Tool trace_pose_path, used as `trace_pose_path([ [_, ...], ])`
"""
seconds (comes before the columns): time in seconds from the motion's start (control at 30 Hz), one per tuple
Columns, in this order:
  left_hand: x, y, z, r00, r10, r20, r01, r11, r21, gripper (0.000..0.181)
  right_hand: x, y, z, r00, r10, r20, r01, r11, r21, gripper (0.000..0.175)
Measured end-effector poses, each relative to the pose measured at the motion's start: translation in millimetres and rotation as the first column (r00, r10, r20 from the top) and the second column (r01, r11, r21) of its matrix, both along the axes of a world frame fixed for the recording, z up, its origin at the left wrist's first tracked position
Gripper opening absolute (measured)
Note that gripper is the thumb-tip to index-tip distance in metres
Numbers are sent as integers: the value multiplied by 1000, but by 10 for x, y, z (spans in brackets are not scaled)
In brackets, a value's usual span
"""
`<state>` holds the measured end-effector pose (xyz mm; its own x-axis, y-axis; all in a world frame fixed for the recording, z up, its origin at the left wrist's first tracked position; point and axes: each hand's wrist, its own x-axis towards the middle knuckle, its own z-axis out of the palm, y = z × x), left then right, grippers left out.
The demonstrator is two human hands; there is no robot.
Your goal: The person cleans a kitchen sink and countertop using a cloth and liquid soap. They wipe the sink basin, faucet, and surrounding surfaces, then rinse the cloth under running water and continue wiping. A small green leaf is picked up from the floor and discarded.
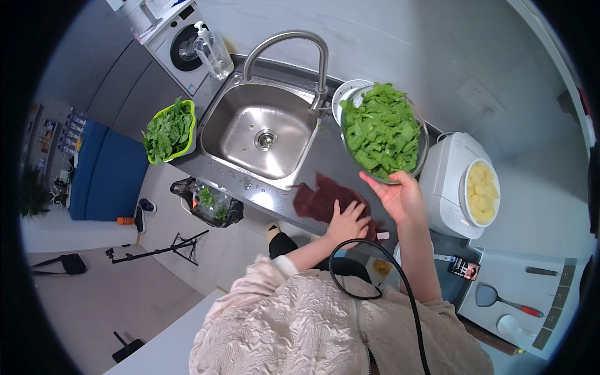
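My left hand (349,222) holds a dark red cloth (318,201) down against the grey countertop (251,187), its fingers spread over the bunched fabric. The cloth's edges look blurred, and a white tag shows at its right end. With my right hand (401,197) I grip the near rim of a clear glass bowl (424,150), thumb and fingers at its edge. Torn green leaves (382,131) heap up in the bowl. Whether its base touches the counter is hidden. Behind it, a white round dish (344,96) is partly covered.
A steel sink (234,122) with a curved faucet (288,35) lies left of the cloth. Leafy greens fill a green-rimmed basket (193,126) beyond it. A soap pump bottle (213,56) stands behind. At right, a white appliance (445,173) bears a bowl of yellow pieces (483,192).
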<state>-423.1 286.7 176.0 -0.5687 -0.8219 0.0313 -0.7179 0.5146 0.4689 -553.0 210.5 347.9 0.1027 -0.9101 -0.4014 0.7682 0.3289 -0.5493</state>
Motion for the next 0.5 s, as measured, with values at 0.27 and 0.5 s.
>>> trace_pose_path([
  [0.27, 849, -177, -452, 980, 140, 139, -132, 989, -69, 63, 385, 534, -623, 979, 198, 48, -203, 958, 201, 63],
  [0.5, 1232, -392, -530, 949, 247, 194, -234, 968, -90, 65, 192, 775, -742, 974, 175, -141, -145, 969, 198, 69],
])
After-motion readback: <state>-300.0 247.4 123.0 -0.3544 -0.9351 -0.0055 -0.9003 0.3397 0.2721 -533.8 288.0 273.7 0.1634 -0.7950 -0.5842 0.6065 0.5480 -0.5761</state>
